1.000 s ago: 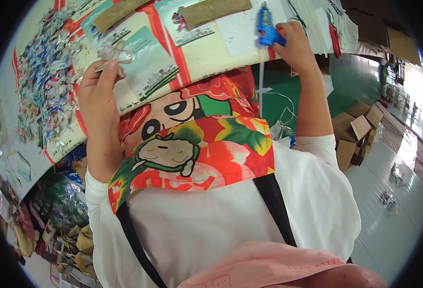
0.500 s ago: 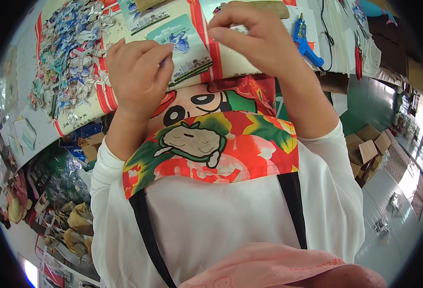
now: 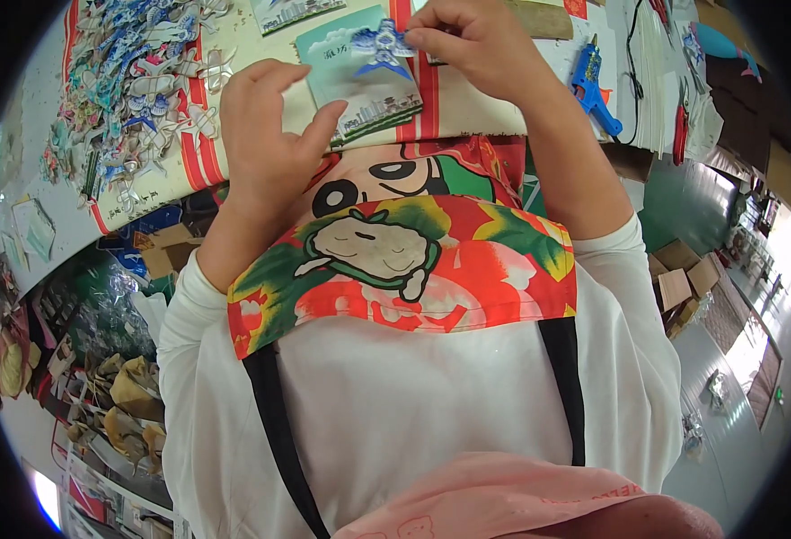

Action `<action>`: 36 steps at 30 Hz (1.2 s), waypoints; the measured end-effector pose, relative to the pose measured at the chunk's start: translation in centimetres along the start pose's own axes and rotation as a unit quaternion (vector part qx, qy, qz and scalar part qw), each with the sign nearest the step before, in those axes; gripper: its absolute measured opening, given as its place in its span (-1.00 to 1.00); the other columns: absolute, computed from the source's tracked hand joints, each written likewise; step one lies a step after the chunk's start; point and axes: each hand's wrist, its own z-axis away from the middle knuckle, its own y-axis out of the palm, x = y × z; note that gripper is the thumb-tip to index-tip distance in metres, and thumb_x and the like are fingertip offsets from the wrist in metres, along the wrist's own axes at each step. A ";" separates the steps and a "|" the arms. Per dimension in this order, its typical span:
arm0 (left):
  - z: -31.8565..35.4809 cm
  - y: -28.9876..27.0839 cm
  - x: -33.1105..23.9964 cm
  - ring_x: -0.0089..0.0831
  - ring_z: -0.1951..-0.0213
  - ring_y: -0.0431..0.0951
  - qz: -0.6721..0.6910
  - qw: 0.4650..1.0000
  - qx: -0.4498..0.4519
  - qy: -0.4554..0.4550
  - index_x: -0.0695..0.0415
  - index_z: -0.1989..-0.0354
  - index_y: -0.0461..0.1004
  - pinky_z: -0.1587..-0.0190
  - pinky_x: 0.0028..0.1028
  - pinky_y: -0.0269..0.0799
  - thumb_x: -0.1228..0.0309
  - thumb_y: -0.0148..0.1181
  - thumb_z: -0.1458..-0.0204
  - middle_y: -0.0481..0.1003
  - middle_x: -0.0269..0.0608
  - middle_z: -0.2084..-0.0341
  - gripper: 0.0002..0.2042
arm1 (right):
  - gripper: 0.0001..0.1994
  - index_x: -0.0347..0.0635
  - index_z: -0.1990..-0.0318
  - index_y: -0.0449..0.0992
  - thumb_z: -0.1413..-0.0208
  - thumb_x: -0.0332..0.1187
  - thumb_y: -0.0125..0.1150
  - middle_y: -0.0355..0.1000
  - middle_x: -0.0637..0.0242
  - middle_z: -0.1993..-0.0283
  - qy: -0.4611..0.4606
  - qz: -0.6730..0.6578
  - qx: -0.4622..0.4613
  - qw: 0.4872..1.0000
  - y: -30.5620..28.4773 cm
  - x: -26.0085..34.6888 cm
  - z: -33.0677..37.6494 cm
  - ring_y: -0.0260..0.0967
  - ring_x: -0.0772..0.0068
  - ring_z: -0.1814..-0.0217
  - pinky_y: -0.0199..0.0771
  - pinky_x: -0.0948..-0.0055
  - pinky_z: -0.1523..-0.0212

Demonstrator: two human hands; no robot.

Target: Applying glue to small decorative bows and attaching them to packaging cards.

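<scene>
My right hand (image 3: pixel 478 47) pinches the wing tip of a small blue-and-white swallow-shaped kite (image 3: pixel 384 54) between thumb and fingers. That kite lies over, or just above, the upper right of a light green printed card (image 3: pixel 337 85) on a small stack; whether it touches the card, I cannot tell. Just left of the stack, my left hand (image 3: pixel 269 135) is open, thumb and fingers spread around nothing. Its fingertips come close to the card's left edge.
A heap of small colourful kites (image 3: pixel 148 85) covers the table's left side. Another printed card (image 3: pixel 298 11) lies beyond the stack. On the right are a blue glue gun (image 3: pixel 588 90), a black cord (image 3: pixel 635 81) and red-handled pliers (image 3: pixel 681 126). The table's near edge borders my apron (image 3: pixel 395 260).
The swallow kite has shifted right and away from me over the card, now in my right hand's pinch. My left fingers have spread apart and drawn back from the card.
</scene>
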 end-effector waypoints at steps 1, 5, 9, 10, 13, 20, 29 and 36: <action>0.4 0.2 0.5 -0.27 0.03 0.42 0.008 0.999 0.009 -0.031 0.09 0.01 0.47 -0.13 -0.26 0.21 0.31 0.38 0.15 0.47 -0.19 0.06 -0.54 | -0.90 -0.29 0.42 0.55 -0.04 -0.44 0.25 0.46 0.29 0.48 -0.020 -0.007 0.002 1.000 -0.1 -0.8 0.1 0.34 0.37 0.41 0.35 0.45 0.32; 0.9 0.6 1.2 -0.20 -0.07 0.40 -0.026 0.996 0.069 -0.059 0.13 -0.11 0.38 -0.15 -0.26 0.20 0.26 0.38 0.15 0.45 -0.13 -0.01 -0.41 | -0.90 -0.30 0.41 0.55 -0.04 -0.44 0.24 0.45 0.28 0.48 -0.092 -0.004 -0.002 0.996 0.0 -2.4 0.9 0.34 0.34 0.41 0.35 0.44 0.33; 1.0 0.2 1.2 -0.16 -0.13 0.37 -0.059 0.989 0.127 -0.050 0.16 -0.18 0.32 -0.16 -0.27 0.20 0.25 0.38 0.14 0.44 -0.11 -0.05 -0.34 | -0.90 -0.30 0.40 0.55 -0.06 -0.44 0.23 0.45 0.27 0.46 -0.173 0.024 -0.018 0.985 0.8 -3.1 1.1 0.34 0.30 0.40 0.35 0.43 0.32; 0.9 0.0 1.3 -0.16 -0.14 0.37 -0.053 0.989 0.133 -0.049 0.16 -0.19 0.32 -0.15 -0.28 0.20 0.26 0.37 0.13 0.44 -0.11 -0.06 -0.35 | -0.90 -0.30 0.39 0.55 -0.07 -0.44 0.23 0.45 0.26 0.45 -0.200 0.042 -0.024 0.979 1.3 -3.3 0.9 0.35 0.29 0.39 0.36 0.42 0.31; 0.8 -0.4 1.3 -0.16 -0.15 0.37 -0.040 0.987 0.146 -0.046 0.16 -0.19 0.32 -0.15 -0.30 0.21 0.28 0.36 0.12 0.43 -0.11 -0.07 -0.36 | -0.90 -0.30 0.37 0.55 -0.08 -0.44 0.22 0.45 0.26 0.42 -0.252 0.076 -0.033 0.964 2.3 -3.1 0.3 0.36 0.26 0.38 0.37 0.40 0.29; -0.3 -1.1 1.8 -0.22 0.03 0.44 0.072 0.985 0.111 -0.111 0.14 -0.01 0.47 -0.04 -0.37 0.30 0.37 0.31 0.08 0.49 -0.17 0.07 -0.58 | -0.89 -0.26 0.30 0.56 -0.11 -0.41 0.19 0.45 0.24 0.34 -0.186 0.073 0.019 0.980 3.1 -1.7 -0.1 0.40 0.19 0.33 0.40 0.37 0.25; -1.6 -0.6 0.3 -0.32 0.29 0.43 0.115 0.976 0.133 -0.128 0.12 0.30 0.59 0.19 -0.39 0.34 0.40 0.29 0.06 0.49 -0.27 0.37 -0.85 | -0.87 -0.25 0.28 0.56 -0.13 -0.39 0.17 0.45 0.22 0.32 -0.171 0.072 0.022 0.982 2.7 -1.2 1.1 0.41 0.16 0.32 0.41 0.35 0.23; -1.1 0.2 0.5 -0.36 0.37 0.42 0.057 0.983 0.137 -0.107 0.09 0.35 0.60 0.25 -0.38 0.30 0.37 0.31 0.05 0.47 -0.32 0.46 -0.88 | -0.87 -0.24 0.28 0.57 -0.13 -0.37 0.17 0.44 0.21 0.32 -0.166 0.084 0.004 0.982 3.1 -1.4 1.3 0.41 0.14 0.31 0.42 0.34 0.23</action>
